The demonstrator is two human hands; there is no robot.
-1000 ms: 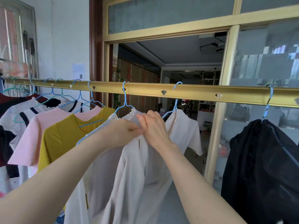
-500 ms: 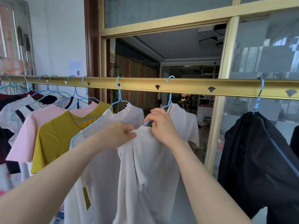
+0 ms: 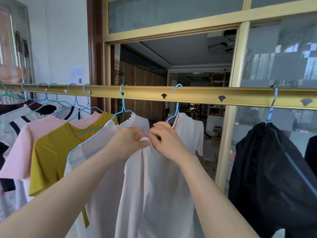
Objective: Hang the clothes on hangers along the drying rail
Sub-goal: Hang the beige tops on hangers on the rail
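Gold metal drying rail runs L to R across mid-frame, w/ small fan-shaped cut-outs along its face. At ctr a white short-sleeved T-shirt hangs from it on a thin blue wire hanger, hook over the rail. The shirt's far shoulder & sleeve show just R of the hands. Its body drops out of the bottom edge.

Both hands meet at the shirt's neckline, a little below the rail, nearly touching each other. The left hand comes in from lower left. Its fingers are curled & the thumb is pressed in, pinching a small rolled bit of the white collar. The right hand comes from bottom ctr-right. It is curled too, fingertips nipping the fabric right beside that roll.

Just L of the shirt & touching it is a sheer white blouse w/ frilled neck. Next L is a mustard-yellow T-shirt, then a pale pink T-shirt, then white tops w/ black trim, all packed close toward the left edge. At R, well apart from the white shirt, a black garment droops from the rail. Behind it all is a gold-framed doorway into a dim room.
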